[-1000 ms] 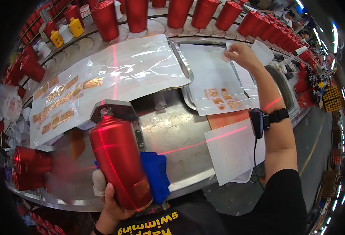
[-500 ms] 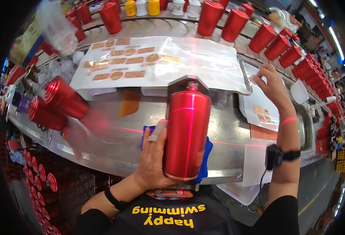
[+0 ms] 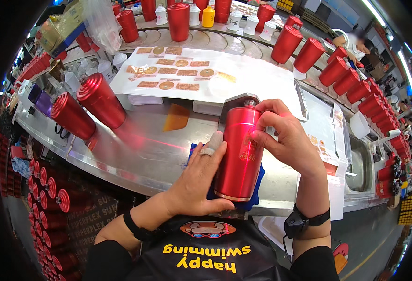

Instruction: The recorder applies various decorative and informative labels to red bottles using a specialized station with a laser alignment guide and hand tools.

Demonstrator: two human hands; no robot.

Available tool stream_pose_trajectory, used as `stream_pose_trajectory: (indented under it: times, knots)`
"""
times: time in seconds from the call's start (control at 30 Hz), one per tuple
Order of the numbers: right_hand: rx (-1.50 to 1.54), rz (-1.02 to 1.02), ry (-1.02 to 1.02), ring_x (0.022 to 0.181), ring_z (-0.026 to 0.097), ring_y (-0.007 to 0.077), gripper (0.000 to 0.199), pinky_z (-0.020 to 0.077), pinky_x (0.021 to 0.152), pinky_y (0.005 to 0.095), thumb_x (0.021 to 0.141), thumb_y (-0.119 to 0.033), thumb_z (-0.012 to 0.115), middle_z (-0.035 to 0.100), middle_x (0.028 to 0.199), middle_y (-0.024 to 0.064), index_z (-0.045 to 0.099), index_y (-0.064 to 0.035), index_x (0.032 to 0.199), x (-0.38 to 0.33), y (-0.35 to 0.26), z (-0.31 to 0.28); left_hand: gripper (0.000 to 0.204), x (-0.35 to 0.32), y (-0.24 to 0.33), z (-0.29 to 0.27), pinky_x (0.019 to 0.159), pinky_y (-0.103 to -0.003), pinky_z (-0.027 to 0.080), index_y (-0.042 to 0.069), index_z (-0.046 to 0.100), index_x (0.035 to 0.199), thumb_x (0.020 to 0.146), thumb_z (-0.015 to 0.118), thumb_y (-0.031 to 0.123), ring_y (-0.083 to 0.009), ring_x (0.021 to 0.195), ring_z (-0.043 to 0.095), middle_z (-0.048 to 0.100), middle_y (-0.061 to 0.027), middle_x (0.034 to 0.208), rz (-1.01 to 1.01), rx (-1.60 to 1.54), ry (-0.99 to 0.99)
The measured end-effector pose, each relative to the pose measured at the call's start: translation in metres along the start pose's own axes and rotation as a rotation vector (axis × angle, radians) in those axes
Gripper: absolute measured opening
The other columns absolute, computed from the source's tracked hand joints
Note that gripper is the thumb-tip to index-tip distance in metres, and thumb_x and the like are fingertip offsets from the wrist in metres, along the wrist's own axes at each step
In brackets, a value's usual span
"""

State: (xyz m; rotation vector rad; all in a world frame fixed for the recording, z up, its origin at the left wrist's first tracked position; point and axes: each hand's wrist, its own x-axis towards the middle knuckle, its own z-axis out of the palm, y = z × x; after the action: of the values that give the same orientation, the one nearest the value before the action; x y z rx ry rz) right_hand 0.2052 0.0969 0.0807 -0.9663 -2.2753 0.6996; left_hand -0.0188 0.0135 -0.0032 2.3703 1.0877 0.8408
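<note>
Presently left hand (image 3: 195,177) clasps red bottle (image 3: 236,164); right hand (image 3: 285,137) curled alongside, grip unclear; half-hidden blue cloth (image 3: 253,198), white sheet (image 3: 257,70) beyond.

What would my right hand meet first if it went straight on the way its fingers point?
Most likely the upper part of the red bottle; your right hand overlaps it in view, though whether the fingertips touch is hard to tell.

The left hand (image 3: 197,174) cups, thumb (image 3: 221,204) spread; the right hand (image 3: 288,140) curls, fingertips (image 3: 256,136) perhaps pinching.
</note>
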Motion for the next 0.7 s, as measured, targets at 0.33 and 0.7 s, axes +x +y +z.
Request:
stream_pose_trajectory:
  times: [0.33, 0.7]
  knots:
    - [0.004, 0.021, 0.088, 0.088, 0.059, 0.026, 0.015, 0.0516, 0.072, 0.0334, 0.081, -0.006, 0.069, 0.053, 0.107, 0.016, 0.059, 0.0013, 0.089, 0.008, 0.003, 0.014, 0.093, 0.061, -0.02, 0.015, 0.107, -0.04, 0.035, -0.009, 0.018, 0.145, 0.086, 0.067, 0.041, -0.0358, 0.13, 0.042, 0.037, -0.0314, 0.14, -0.33, -0.666, 0.262]
    - [0.138, 0.141, 0.409, 0.102, 0.056, 0.027, 0.021, 0.0452, 0.085, 0.0341, 0.084, -0.016, 0.071, 0.055, 0.114, 0.0167, 0.056, -0.0031, 0.092, -0.021, 0.029, 0.043, 0.087, 0.072, -0.025, 0.021, 0.104, -0.037, 0.038, -0.011, 0.015, 0.144, 0.091, 0.063, 0.037, -0.0329, 0.125, 0.048, 0.044, -0.0315, 0.135, -0.349, -0.798, 0.291]
